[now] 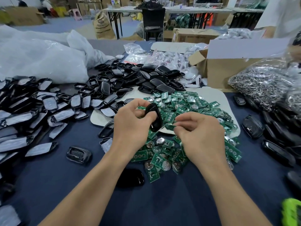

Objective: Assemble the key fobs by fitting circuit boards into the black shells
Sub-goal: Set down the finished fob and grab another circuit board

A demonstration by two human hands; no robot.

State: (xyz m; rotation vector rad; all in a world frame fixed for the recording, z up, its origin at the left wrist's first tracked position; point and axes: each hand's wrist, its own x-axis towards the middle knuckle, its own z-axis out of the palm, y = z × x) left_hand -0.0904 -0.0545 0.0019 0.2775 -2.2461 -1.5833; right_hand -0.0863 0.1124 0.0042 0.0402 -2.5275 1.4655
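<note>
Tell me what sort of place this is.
Likely an assembly workshop in a warehouse: heaps of black shells and green circuit boards on the table, a bag of metal rings, cardboard cartons stacked behind.

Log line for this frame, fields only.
left hand: holds black shell | right hand: pinches circuit board | fit: circuit board not yet in black shell

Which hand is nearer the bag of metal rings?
Right. The right hand, pinching a circuit board, is left of the bag of metal rings; the left hand, gripping a black shell, sits farther left.
</note>
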